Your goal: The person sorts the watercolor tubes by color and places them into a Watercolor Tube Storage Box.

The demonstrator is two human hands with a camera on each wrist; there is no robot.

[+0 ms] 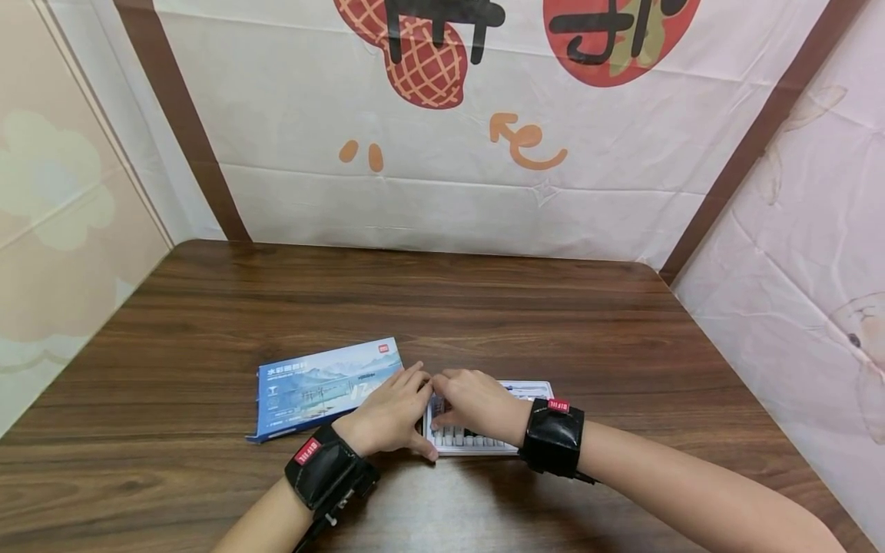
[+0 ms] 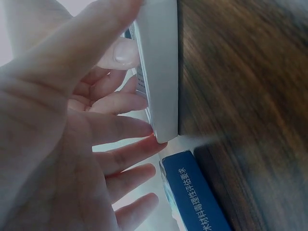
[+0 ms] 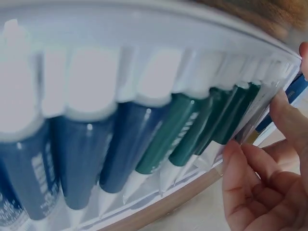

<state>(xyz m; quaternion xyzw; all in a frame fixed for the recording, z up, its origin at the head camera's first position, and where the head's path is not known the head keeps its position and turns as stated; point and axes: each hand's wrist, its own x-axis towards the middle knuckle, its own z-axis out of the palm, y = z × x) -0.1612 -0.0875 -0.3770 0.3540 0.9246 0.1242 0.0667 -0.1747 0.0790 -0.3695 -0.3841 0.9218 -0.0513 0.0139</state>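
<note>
A white tray of paint tubes lies on the table, its tubes blue and green with white caps. My left hand spans the tray's left end: its thumb reaches along the near side, and in the left wrist view straight fingers touch the corner. Over the same end, my right hand bends its fingers, which in the right wrist view come close to the last green tube. I cannot tell whether this hand pinches anything. The back of the right hand covers part of the tray in the head view.
A flat blue-and-white box with a landscape print lies to the left of the tray, near the left fingers. The wooden table reaches back to a printed cloth wall.
</note>
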